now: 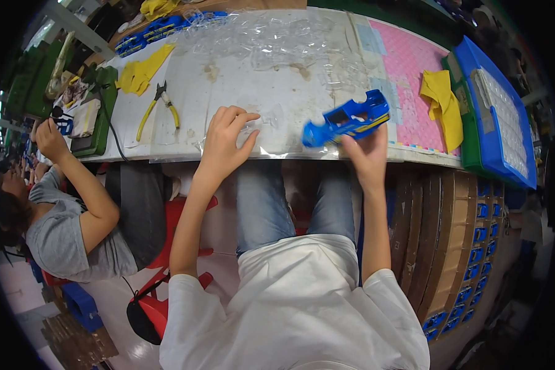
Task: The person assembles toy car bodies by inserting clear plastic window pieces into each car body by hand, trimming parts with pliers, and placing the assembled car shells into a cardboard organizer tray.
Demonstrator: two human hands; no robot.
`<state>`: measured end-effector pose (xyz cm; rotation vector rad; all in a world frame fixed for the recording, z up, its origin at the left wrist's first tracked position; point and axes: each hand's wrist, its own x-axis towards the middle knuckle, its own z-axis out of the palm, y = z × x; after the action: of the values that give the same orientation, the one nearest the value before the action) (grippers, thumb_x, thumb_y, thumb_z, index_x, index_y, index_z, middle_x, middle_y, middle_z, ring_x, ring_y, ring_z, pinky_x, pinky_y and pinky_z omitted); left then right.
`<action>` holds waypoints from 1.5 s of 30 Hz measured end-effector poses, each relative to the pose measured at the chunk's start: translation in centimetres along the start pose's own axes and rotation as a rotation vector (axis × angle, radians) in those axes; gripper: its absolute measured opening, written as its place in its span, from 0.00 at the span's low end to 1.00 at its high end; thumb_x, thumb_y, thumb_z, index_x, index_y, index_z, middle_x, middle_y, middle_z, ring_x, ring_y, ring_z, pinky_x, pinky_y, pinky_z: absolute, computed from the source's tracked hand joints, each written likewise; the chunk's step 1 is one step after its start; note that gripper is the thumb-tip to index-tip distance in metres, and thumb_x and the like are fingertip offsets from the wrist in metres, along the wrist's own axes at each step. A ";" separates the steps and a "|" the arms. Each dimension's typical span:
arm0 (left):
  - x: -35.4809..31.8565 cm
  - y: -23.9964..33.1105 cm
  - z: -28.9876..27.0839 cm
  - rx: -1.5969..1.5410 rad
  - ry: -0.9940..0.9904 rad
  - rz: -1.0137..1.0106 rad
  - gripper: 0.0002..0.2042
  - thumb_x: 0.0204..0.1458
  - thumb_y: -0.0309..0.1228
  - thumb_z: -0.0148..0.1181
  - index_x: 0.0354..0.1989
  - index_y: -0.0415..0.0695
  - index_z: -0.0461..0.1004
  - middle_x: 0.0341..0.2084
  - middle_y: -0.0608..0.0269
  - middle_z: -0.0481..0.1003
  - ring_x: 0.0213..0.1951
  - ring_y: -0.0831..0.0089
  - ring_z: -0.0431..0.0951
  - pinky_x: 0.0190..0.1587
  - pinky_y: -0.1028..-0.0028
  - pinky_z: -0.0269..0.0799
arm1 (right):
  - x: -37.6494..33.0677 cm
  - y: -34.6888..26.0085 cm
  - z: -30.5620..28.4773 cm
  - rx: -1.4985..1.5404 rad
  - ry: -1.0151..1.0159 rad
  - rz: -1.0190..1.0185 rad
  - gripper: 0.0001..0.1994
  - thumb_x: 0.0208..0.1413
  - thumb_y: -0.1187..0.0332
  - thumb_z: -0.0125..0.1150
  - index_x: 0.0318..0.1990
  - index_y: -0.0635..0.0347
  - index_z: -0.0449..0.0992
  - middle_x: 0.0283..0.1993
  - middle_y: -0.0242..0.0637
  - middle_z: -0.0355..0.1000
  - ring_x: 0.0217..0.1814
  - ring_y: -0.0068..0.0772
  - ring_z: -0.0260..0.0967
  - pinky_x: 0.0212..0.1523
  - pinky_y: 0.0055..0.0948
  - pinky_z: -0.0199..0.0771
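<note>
Blue toy car (pixel 353 122) is right of the frame's middle, up a bit. From the left, I see yellow pliers (pixel 161 94) on the table (pixel 240 86), the left hand (pixel 224 139) open with bent fingers near a clear plastic piece (pixel 272 116), the right hand (pixel 370 154) gripping the car, then a yellow cloth (pixel 439 102).

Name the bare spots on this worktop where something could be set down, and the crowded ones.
Bare: the white tabletop between the pliers and the left hand; the pink sheet, left of the yellow cloth beside the blue tray. Crowded: the far middle, strewn with clear plastic parts.
</note>
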<state>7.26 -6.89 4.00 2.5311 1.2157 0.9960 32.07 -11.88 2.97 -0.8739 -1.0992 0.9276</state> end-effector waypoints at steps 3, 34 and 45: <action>-1.0 0.3 -0.4 -0.017 0.091 -0.058 0.11 0.38 0.21 0.58 0.34 0.41 0.72 0.31 0.59 0.69 0.36 0.61 0.67 0.40 0.68 0.63 | 0.7 2.1 2.3 -0.297 0.069 -0.161 0.33 0.38 0.75 0.67 0.50 0.61 0.52 0.49 0.44 0.61 0.50 0.33 0.63 0.51 0.29 0.65; -2.8 7.9 2.7 0.170 0.194 0.251 0.13 0.32 0.22 0.60 0.31 0.44 0.71 0.29 0.63 0.70 0.35 0.66 0.70 0.39 0.67 0.61 | -5.2 4.1 2.6 -0.896 -0.111 -0.301 0.47 0.36 0.53 0.66 0.60 0.72 0.49 0.63 0.55 0.50 0.61 0.55 0.52 0.62 0.49 0.44; -2.4 8.8 3.6 0.130 0.107 0.177 0.12 0.36 0.26 0.57 0.33 0.42 0.73 0.31 0.64 0.70 0.40 0.68 0.69 0.45 0.69 0.61 | -5.2 4.4 2.7 -0.899 -0.076 -0.359 0.45 0.37 0.56 0.64 0.60 0.73 0.49 0.61 0.57 0.52 0.61 0.51 0.55 0.63 0.48 0.45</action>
<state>14.02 -13.96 3.58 2.7590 1.1339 1.1398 27.73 -14.73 -2.20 -1.2987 -1.7098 0.1274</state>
